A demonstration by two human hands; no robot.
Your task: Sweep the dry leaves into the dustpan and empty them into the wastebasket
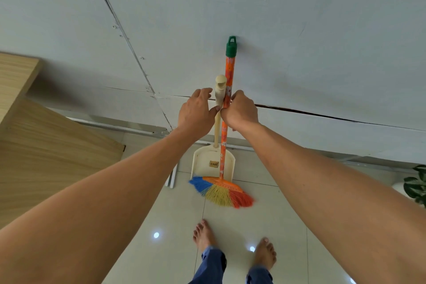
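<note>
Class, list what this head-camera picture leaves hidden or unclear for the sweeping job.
1. Dry leaves and wastebasket: absent from the head view.
2. Right hand fingers: wrapped behind the orange floral broom handle.
3. Cream plastic dustpan lip: covered by the blue, yellow and red broom bristles.
4. Green plant: cut by the right edge.

A wooden cabinet [34, 145] stands left, a leafy plant [417, 185] right, against the pale wall [299, 18].
</note>
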